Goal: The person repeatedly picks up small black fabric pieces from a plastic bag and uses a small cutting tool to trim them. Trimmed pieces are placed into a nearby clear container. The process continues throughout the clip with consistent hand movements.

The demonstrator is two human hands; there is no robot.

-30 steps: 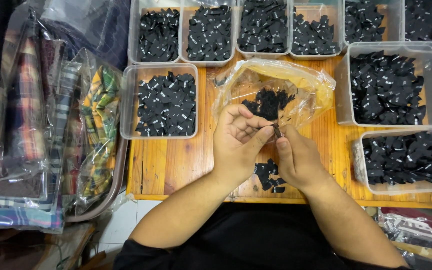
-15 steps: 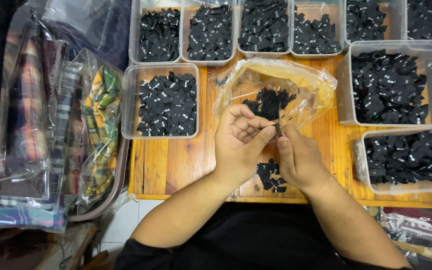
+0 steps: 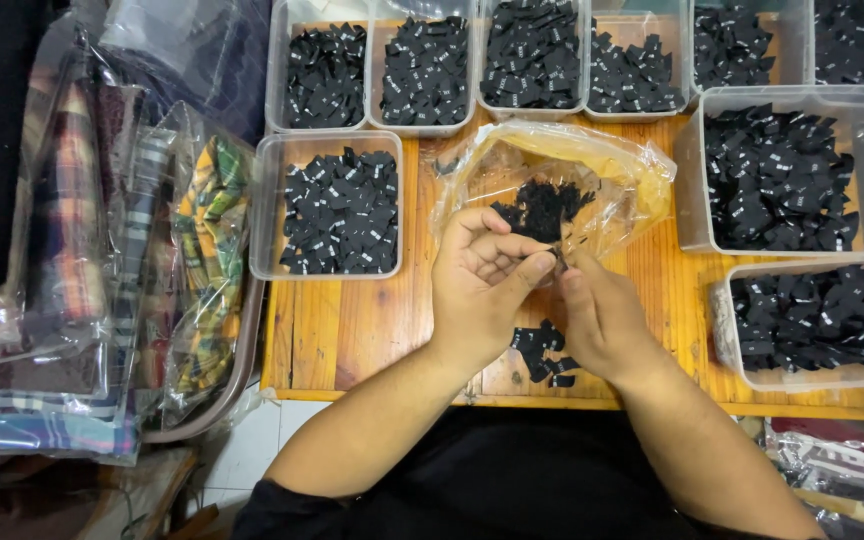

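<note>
My left hand [image 3: 482, 285] and my right hand [image 3: 602, 315] meet above the wooden table [image 3: 352, 330], fingertips pinched together on a small black fabric label [image 3: 556, 258]. Just beyond them lies a crumpled clear plastic bag [image 3: 592, 165] holding a heap of black labels [image 3: 542, 205]. A small pile of loose black labels [image 3: 544, 352] rests on the table between my wrists.
Clear plastic tubs full of black labels ring the table: one at the left [image 3: 337, 205], several along the back [image 3: 532, 55], two at the right [image 3: 787, 170] [image 3: 822, 320]. Bagged plaid fabrics [image 3: 82, 270] are stacked left of the table.
None of note; both hands stay at the same spot with only slight finger motion on the label.
</note>
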